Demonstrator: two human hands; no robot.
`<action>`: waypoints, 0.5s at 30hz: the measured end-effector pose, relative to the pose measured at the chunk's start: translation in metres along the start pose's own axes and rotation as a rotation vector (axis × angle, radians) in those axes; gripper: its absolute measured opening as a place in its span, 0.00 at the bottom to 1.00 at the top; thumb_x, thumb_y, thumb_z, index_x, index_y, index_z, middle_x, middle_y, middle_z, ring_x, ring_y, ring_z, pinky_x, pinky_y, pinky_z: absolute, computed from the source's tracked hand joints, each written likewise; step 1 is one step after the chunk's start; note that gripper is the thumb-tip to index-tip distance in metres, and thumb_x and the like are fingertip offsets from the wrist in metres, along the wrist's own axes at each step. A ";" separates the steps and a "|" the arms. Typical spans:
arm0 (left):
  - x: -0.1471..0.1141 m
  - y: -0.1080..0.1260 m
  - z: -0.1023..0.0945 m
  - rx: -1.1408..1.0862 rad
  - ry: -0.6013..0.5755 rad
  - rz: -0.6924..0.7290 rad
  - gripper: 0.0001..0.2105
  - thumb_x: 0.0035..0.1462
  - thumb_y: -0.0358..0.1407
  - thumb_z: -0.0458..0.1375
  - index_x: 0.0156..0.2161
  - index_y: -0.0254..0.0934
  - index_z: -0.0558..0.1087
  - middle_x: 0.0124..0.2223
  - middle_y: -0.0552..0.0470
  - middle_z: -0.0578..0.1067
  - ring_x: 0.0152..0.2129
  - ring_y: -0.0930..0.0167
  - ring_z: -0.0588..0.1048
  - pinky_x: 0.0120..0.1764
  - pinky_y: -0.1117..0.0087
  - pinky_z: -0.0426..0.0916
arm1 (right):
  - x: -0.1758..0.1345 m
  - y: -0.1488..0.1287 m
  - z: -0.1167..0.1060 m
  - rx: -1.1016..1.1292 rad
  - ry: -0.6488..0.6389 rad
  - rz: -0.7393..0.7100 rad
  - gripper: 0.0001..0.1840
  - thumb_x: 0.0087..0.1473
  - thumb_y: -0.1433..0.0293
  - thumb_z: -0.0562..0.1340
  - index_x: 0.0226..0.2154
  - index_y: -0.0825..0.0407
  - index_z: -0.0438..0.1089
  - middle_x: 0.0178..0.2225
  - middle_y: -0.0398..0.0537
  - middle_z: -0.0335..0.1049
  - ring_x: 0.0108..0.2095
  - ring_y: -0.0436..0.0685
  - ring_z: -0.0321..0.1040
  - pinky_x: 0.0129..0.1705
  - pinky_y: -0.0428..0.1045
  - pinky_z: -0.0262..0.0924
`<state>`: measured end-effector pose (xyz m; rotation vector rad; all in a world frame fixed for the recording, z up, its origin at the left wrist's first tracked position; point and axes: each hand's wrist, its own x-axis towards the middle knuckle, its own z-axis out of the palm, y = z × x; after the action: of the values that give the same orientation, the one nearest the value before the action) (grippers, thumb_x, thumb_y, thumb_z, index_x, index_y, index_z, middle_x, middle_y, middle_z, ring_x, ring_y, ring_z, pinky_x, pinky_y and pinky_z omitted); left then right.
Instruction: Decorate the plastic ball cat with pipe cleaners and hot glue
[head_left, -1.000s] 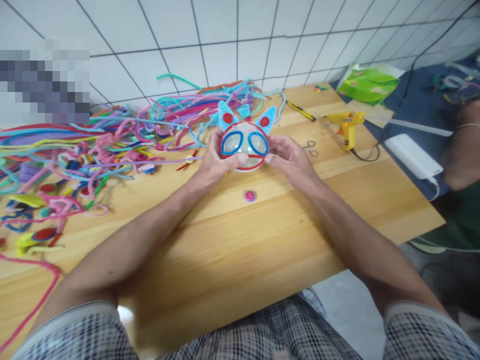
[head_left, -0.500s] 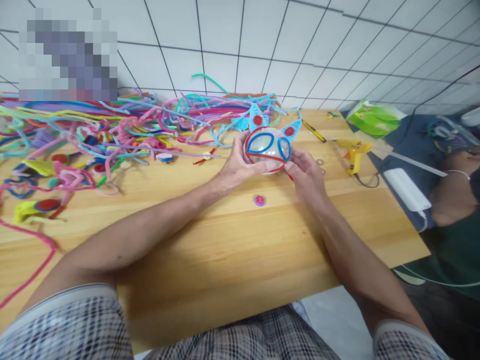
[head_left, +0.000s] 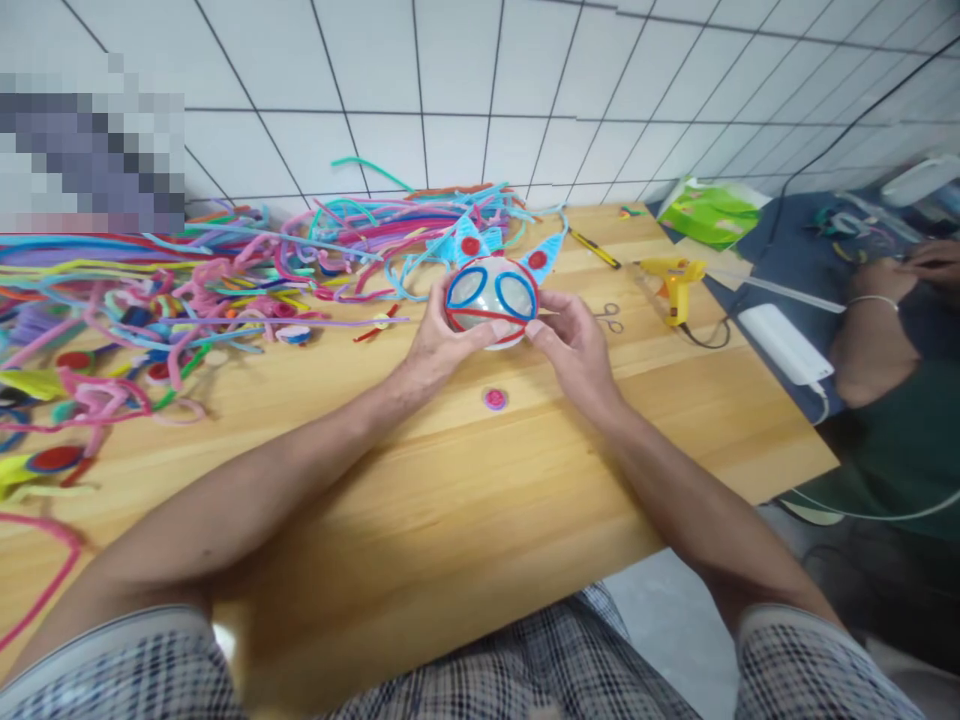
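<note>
A clear ball carries blue pipe-cleaner ovals and a red pipe-cleaner line across its front. Two pointed light-blue ears with red discs, a left ear and a right ear, rise behind its top. My left hand is closed around the ball's left side, thumb along the lower front. At the lower right, my right hand has thumb and fingers closed on the red pipe cleaner at the ball's edge; the pinched part is hidden. Below the ball, a small pink-and-purple coil lies on the table.
Pipe cleaners heap along the left and back. Scissors, a yellow glue gun and a utility knife lie to the right. Beyond are a green packet, a white power brick and another person's arm.
My view has swung right, shifting the scene leftward. The ball's front has turned more squarely toward me. The red end that stuck out below my right hand no longer shows, and the scissors are less covered.
</note>
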<state>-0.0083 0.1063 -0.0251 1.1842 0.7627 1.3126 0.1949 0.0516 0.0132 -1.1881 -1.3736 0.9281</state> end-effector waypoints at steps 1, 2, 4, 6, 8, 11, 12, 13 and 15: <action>0.000 -0.001 -0.001 0.009 0.002 0.000 0.48 0.39 0.51 0.85 0.64 0.49 0.69 0.64 0.45 0.79 0.64 0.50 0.79 0.68 0.45 0.74 | -0.001 -0.001 0.000 -0.003 -0.002 -0.003 0.34 0.57 0.40 0.76 0.54 0.42 0.72 0.53 0.50 0.85 0.51 0.64 0.83 0.54 0.62 0.79; -0.001 -0.001 -0.001 0.021 0.007 0.003 0.47 0.39 0.51 0.84 0.63 0.49 0.69 0.64 0.45 0.79 0.63 0.50 0.79 0.67 0.46 0.74 | -0.001 -0.001 0.000 -0.008 -0.002 -0.007 0.33 0.57 0.41 0.76 0.54 0.42 0.72 0.53 0.50 0.85 0.51 0.64 0.83 0.54 0.62 0.79; -0.001 -0.002 -0.001 0.051 0.018 0.012 0.46 0.40 0.52 0.84 0.63 0.48 0.69 0.64 0.45 0.78 0.63 0.50 0.80 0.67 0.46 0.74 | -0.002 -0.001 0.001 -0.023 0.006 -0.016 0.32 0.59 0.43 0.75 0.54 0.43 0.72 0.53 0.51 0.84 0.51 0.64 0.83 0.54 0.62 0.78; -0.001 -0.002 -0.002 0.074 0.020 0.017 0.46 0.40 0.53 0.84 0.63 0.48 0.69 0.64 0.45 0.78 0.63 0.50 0.79 0.67 0.46 0.74 | -0.002 0.000 0.001 -0.041 0.012 -0.023 0.31 0.60 0.44 0.74 0.54 0.44 0.72 0.52 0.51 0.84 0.50 0.63 0.83 0.54 0.62 0.78; -0.002 -0.003 -0.001 0.077 0.021 0.014 0.48 0.40 0.54 0.84 0.63 0.48 0.68 0.64 0.44 0.77 0.64 0.50 0.79 0.68 0.45 0.73 | -0.002 0.001 0.002 -0.059 0.014 -0.028 0.30 0.61 0.44 0.73 0.55 0.43 0.72 0.52 0.50 0.84 0.50 0.63 0.83 0.54 0.62 0.79; -0.004 -0.003 0.000 0.077 0.041 0.013 0.50 0.37 0.54 0.85 0.63 0.49 0.67 0.65 0.44 0.77 0.66 0.50 0.77 0.69 0.45 0.72 | -0.004 0.001 0.003 -0.088 0.023 -0.036 0.28 0.63 0.43 0.72 0.54 0.42 0.72 0.51 0.49 0.83 0.49 0.63 0.82 0.54 0.62 0.78; -0.005 -0.003 0.000 0.081 0.046 0.015 0.50 0.37 0.54 0.85 0.63 0.49 0.67 0.65 0.45 0.77 0.66 0.50 0.77 0.69 0.45 0.72 | -0.005 0.000 0.003 -0.098 0.028 -0.039 0.28 0.63 0.42 0.72 0.54 0.42 0.72 0.51 0.49 0.83 0.49 0.62 0.82 0.54 0.62 0.78; -0.005 -0.002 -0.001 0.088 0.050 0.014 0.50 0.38 0.54 0.85 0.62 0.49 0.67 0.65 0.45 0.77 0.65 0.50 0.77 0.69 0.45 0.72 | -0.006 -0.001 0.004 -0.108 0.032 -0.043 0.29 0.63 0.42 0.72 0.54 0.42 0.72 0.51 0.49 0.82 0.48 0.62 0.82 0.54 0.62 0.78; -0.007 -0.002 -0.002 0.101 0.054 0.010 0.47 0.40 0.55 0.84 0.62 0.49 0.67 0.64 0.46 0.78 0.64 0.51 0.78 0.68 0.46 0.72 | -0.007 -0.003 0.005 -0.120 0.037 -0.054 0.30 0.62 0.41 0.72 0.54 0.42 0.72 0.50 0.49 0.82 0.48 0.62 0.81 0.53 0.62 0.78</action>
<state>-0.0101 0.1002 -0.0290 1.2378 0.8716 1.3316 0.1891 0.0444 0.0137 -1.2462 -1.4407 0.7910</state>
